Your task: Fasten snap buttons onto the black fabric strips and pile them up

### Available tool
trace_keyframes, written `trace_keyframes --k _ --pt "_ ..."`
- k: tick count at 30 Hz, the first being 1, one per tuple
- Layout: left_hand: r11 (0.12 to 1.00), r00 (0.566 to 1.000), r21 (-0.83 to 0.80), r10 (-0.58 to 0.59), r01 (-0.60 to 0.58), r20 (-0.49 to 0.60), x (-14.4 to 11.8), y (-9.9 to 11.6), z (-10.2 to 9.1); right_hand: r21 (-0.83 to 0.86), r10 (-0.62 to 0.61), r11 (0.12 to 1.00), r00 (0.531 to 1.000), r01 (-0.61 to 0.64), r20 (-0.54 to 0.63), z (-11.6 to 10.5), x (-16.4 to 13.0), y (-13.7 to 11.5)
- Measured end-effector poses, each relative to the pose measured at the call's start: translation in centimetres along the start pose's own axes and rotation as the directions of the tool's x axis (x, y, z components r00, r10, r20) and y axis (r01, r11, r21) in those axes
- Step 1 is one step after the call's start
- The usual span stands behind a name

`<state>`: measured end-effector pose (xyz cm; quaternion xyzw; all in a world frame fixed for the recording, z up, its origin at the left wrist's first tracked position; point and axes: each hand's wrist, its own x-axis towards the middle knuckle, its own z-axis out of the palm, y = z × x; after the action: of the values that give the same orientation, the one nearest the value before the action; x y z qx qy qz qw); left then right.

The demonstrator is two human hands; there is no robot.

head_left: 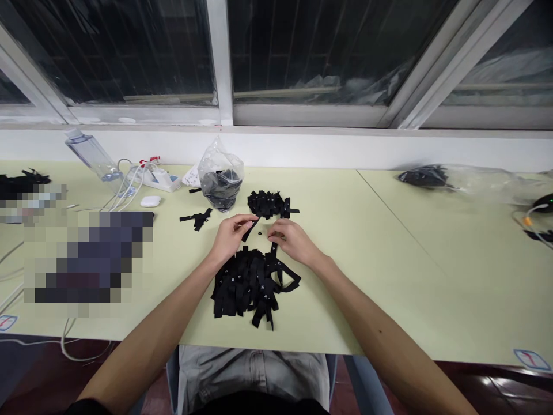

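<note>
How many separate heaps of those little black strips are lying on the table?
2. A large heap lies nearest the person, below both hands; a smaller heap lies beyond them, beside the plastic bag, which may hide more.

A pale yellow-green bench (367,276) runs under the windows. On it lie a big heap of black strips (253,285) near the front edge, a smaller pile of black pieces (268,203) farther back, a clear bag (221,176) of dark pieces, a few loose strips (196,218), a white earbud case (150,201), a clear bottle (93,155) on its side and white cables (125,190)
</note>
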<state>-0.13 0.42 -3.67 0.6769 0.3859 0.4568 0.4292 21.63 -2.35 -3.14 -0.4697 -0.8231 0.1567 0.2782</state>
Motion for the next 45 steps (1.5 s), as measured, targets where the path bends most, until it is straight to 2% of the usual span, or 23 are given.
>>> trace_keyframes --k 4,7,12,17,22,25,27,36,45 --pt "0.987 0.994 -0.14 -0.072 0.082 0.078 -0.1 0.4 0.2 0.045 0.002 0.999 0.999 0.0 -0.05 0.0 0.1 -0.6" --pt "0.964 0.984 -0.223 -0.117 0.145 0.137 -0.2 0.8 0.3 0.146 0.031 0.989 0.988 -0.008 -0.153 -0.2 0.2 -1.3" --pt "0.887 0.966 -0.401 -0.156 0.228 0.205 -0.6 1.7 0.3 0.259 0.07 0.966 0.943 0.018 -0.327 -0.7 0.1 -2.9" --pt "0.725 0.921 -0.585 -0.185 0.364 0.343 -1.0 2.8 0.3 0.166 -0.034 0.979 0.892 0.121 -0.45 -0.9 -0.1 -3.7" --pt "0.496 0.86 -0.71 -0.192 0.5 0.472 -1.3 3.0 0.4 0.036 -0.124 0.985 0.833 0.17 -0.539 -0.8 -0.3 -4.0" --pt "0.368 0.839 -0.755 -0.192 0.543 0.509 -1.4 2.9 0.5 0.013 -0.156 0.98 0.814 0.197 -0.559 -0.8 -0.3 -4.2" --pt "0.322 0.83 -0.765 -0.2 0.558 0.521 -1.5 3.1 0.6 0.019 -0.161 0.978 0.812 0.207 -0.561 -0.8 -0.3 -4.3" --pt "0.206 0.791 -0.765 -0.213 0.611 0.574 -1.7 4.1 0.8 0.07 -0.105 0.981 0.802 0.18 -0.588 -0.7 -0.2 -4.5" --pt "0.158 0.788 -0.775 -0.207 0.612 0.58 -1.8 4.0 1.0 0.084 -0.106 0.979 0.812 0.187 -0.574 -0.9 -0.2 -4.9"
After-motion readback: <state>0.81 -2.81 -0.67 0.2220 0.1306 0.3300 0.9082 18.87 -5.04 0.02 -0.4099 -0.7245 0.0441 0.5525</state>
